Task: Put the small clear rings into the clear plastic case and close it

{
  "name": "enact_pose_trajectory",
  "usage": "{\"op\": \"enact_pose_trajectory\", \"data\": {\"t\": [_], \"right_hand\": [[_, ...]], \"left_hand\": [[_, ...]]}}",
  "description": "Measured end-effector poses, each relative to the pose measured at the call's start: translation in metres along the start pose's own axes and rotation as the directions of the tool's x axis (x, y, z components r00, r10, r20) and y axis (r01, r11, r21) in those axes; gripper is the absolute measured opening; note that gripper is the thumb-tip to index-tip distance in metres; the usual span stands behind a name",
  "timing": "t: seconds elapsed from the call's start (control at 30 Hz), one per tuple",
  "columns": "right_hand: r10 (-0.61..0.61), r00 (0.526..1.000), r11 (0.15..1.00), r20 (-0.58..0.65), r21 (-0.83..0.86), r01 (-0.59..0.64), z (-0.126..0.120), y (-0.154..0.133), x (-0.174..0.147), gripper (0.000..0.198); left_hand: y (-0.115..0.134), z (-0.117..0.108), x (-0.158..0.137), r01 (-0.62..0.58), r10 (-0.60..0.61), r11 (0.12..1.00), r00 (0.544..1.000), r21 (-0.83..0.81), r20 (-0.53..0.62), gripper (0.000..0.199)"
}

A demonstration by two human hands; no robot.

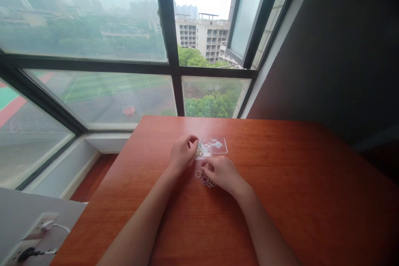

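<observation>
1. Beyond the far edge of the table, a large window (93,50) with dark frames fills the upper view; a dark wall (343,50) stands to the right.
2. A reddish wooden table (296,199) spans the lower half; both forearms reach across it from the near edge.
3. At the lower left, a grey ledge carries a wall socket (39,226) with a white plug and cable in it; a black plug lies below.
4. The left hand (182,153) rests curled at the left end of the box, fingertips drawn together as if pinching; what they hold is too small to tell.
5. The right hand (222,172) lies palm down, fingers bent over the rings; whether it grips one I cannot tell.
6. A small clear plastic box (213,148) sits mid-table just beyond both hands; tiny pieces lie in its compartments.
7. Several small rings (202,178) lie loose on the table, just before the box, partly under the right fingers.
</observation>
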State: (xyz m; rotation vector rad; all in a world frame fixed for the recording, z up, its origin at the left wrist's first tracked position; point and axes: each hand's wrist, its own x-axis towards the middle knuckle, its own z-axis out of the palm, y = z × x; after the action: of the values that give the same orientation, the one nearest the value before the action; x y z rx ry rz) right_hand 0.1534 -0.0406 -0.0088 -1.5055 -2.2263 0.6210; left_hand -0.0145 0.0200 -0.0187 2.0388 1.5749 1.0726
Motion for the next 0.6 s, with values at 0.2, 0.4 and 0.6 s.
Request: {"op": "enact_pose_trajectory", "data": {"t": [0.2,0.4,0.6], "right_hand": [[0.080,0.995,0.979,0.066,-0.190,-0.066,0.002,-0.001,0.001,0.015],[0.088,0.996,0.961,0.022,-0.264,-0.079,0.007,0.003,0.003,0.010],[0.096,0.974,0.992,-0.204,-0.058,-0.110,0.006,0.010,0.005,0.008]], "left_hand": [[-0.001,0.002,-0.001,-0.008,0.008,1.000,0.999,-0.019,0.035,0.013],[-0.001,0.004,-0.003,0.002,0.000,0.999,0.999,-0.042,0.046,0.015],[0.007,-0.001,-0.003,-0.026,0.036,0.993,0.996,-0.117,0.082,0.018]]}}
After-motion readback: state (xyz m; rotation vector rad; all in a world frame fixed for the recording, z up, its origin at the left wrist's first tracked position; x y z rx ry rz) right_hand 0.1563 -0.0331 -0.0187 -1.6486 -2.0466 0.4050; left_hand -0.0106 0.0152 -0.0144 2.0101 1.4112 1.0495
